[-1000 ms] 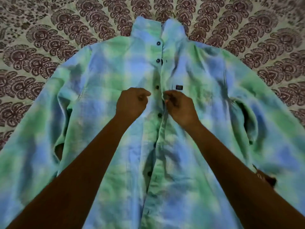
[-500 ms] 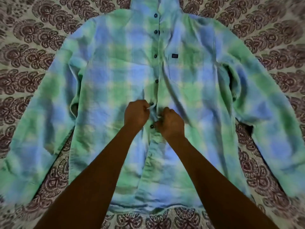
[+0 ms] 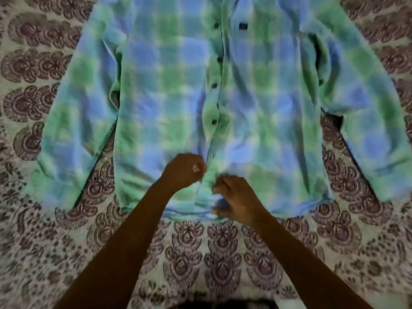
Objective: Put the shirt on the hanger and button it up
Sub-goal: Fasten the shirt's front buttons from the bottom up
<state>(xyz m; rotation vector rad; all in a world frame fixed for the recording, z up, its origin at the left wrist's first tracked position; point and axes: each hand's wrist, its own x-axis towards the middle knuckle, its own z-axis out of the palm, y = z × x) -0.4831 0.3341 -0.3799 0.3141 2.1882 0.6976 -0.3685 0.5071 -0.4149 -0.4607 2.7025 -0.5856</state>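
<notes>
A green and blue checked shirt (image 3: 169, 85) lies flat, front up, sleeves spread to both sides. Several dark buttons run down its placket (image 3: 214, 85) and look fastened. My left hand (image 3: 184, 170) is clenched on the left edge of the placket near the hem. My right hand (image 3: 234, 197) pinches the right placket edge just above the hem, fingers curled on the cloth. The collar is cut off by the top of the view. No hanger shows; if one is inside the shirt, it is hidden.
The shirt rests on a bedspread (image 3: 200, 253) with a dark red paisley pattern that fills the whole view. A small dark label (image 3: 243, 26) sits on the chest pocket. The shirt's sleeves reach close to both side edges.
Both hands have moved down the placket from chest height to the hem. The view has tilted down, so the collar has left the top of the frame.
</notes>
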